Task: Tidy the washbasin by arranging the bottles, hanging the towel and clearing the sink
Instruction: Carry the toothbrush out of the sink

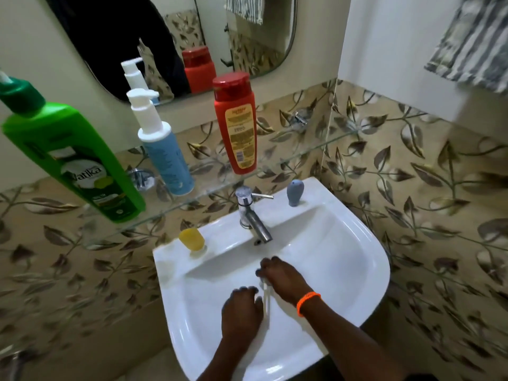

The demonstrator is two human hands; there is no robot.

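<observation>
Both of my hands are down in the white washbasin [365, 251]. My right hand [283, 279], with an orange band on the wrist, is closed on a thin white stick-like item [266, 301], possibly a toothbrush. My left hand [242, 312] lies beside it with fingers curled, touching the item's lower part. On the glass shelf [275, 167] stand a green bottle [71, 160], a blue pump bottle [165, 152] and a red bottle [236, 125]. A striped towel [472, 42] hangs at the upper right.
A chrome tap [250, 213] stands at the basin's back. A small yellow container [192, 239] sits on the rim at the left and a small grey one [295, 192] at the right. A mirror [176, 37] hangs above the shelf. Leaf-patterned tiles cover the walls.
</observation>
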